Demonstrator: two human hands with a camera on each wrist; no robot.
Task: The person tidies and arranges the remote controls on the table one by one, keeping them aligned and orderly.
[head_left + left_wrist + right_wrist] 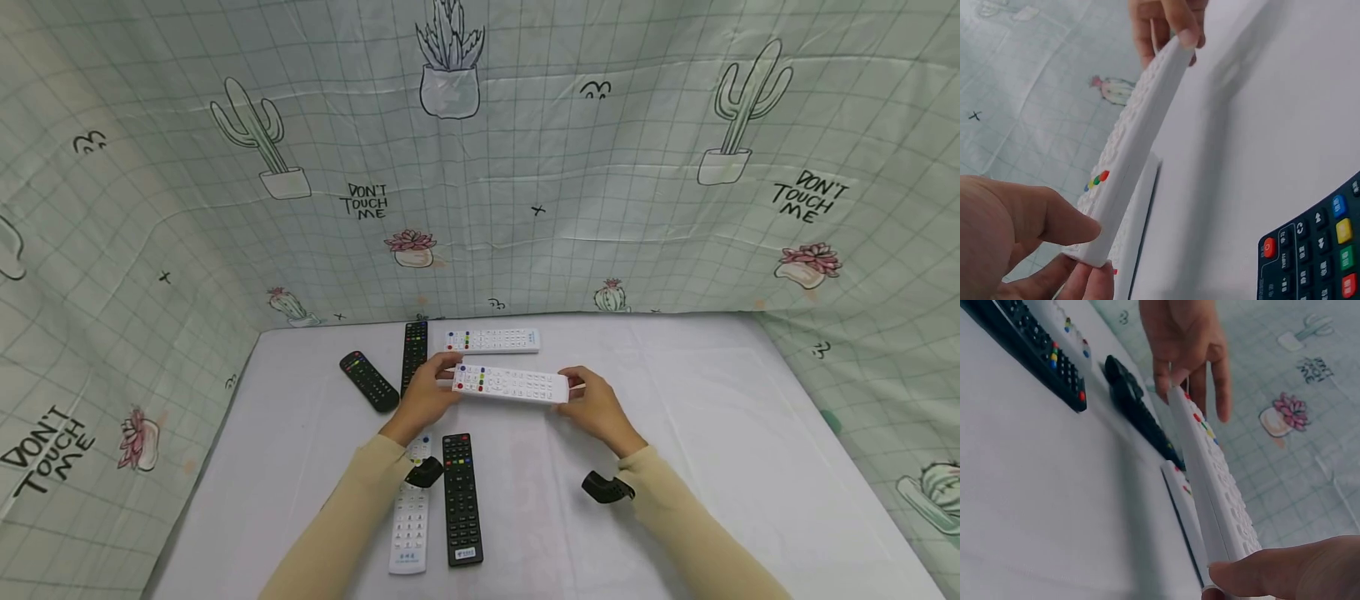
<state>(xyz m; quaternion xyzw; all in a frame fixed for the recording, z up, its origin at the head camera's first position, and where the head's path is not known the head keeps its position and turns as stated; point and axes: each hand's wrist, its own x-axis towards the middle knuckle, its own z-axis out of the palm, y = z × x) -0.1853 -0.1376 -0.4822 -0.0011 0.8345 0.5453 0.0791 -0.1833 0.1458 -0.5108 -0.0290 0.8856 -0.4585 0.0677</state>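
Note:
A white remote control is held up above the table, lying crosswise with its buttons facing up. My left hand pinches its left end, the one with the coloured buttons, thumb along the near edge. At the other end my right hand grips it between thumb and fingers. In the left wrist view, the shadow of remote and hand falls on the white tabletop. Behind the held remote, a second white remote lies crosswise on the table.
Left of the hands lie a short black remote and a long black remote. Nearer, a black remote lies beside a white remote, partly under my left sleeve. A patterned cloth encloses the back and sides.

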